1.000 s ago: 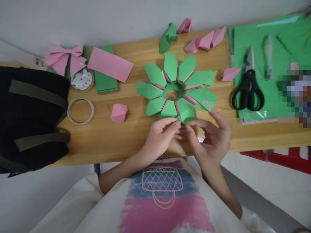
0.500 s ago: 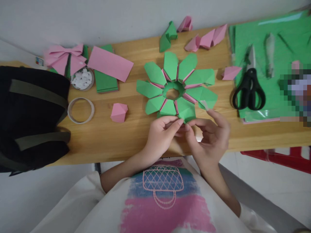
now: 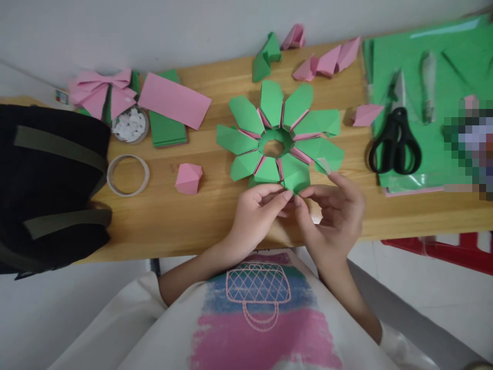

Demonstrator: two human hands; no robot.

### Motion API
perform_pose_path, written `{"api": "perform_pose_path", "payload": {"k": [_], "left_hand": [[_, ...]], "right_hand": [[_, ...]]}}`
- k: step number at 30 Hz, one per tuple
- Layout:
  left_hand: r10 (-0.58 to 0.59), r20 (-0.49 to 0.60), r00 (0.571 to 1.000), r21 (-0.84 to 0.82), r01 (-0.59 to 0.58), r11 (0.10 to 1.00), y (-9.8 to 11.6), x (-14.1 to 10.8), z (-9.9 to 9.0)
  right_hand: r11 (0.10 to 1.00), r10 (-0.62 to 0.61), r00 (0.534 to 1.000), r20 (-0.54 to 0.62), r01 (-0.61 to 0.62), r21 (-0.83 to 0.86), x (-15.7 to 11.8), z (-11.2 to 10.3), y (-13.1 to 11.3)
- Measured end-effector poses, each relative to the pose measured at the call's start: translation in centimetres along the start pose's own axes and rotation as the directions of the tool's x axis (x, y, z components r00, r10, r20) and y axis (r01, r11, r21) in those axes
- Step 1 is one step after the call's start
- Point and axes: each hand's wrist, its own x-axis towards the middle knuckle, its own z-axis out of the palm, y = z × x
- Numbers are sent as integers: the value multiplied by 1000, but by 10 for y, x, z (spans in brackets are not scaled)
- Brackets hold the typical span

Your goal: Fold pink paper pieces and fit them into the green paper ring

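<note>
At the near edge of the wooden table (image 3: pixel 185 226), both hands meet on the closest petal of a green paper wreath (image 3: pixel 279 140). Left hand (image 3: pixel 256 216): fingers curled in, thumb and forefinger pinched at the petal's tip. Right hand (image 3: pixel 335 216): thumb and forefinger pinch the same tip from the other side, the other fingers loosely bent; a small clear scrap, probably tape (image 3: pixel 324 165), sticks up from its index finger.

Judgement: the step in hand is fixing this petal unit into the ring. Next move calls for holding the tip steady with the left hand while the right lays the scrap across the seam without creasing the fold.

Wreath: flat on the table, just beyond the fingertips; about ten pointed green units around an open centre, pink showing in the slits between them.

Left of the left hand: a loose pink folded unit (image 3: pixel 188 179), then a tape roll (image 3: pixel 128 176). Right of the right hand, well apart: black scissors (image 3: pixel 394 144) on green sheets (image 3: pixel 454 46).
</note>
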Motion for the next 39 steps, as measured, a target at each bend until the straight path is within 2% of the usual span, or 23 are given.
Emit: {"api": "perform_pose_path", "payload": {"k": [5,10,21,27,39], "left_hand": [[-7,3,1000,-78,7,997,2,-1,1],[-57,6,998,-91,57,994,5,-1,3],[-117,7,993,-177,117,977,11,2,5],[-105,-17,994,-95,103,990,13,2,5],[-81,-64,995,-3,81,997,10,5,5]], "right_hand": [[999,-10,999,50,8,45,-1,-2,2],[997,-1,999,46,-3,78,-1,-1,2],[998,-52,998,41,50,30,-1,-1,4],[997,-71,995,73,73,-30,-1,-3,2],[998,-68,996,63,68,-3,0,-1,4]]}}
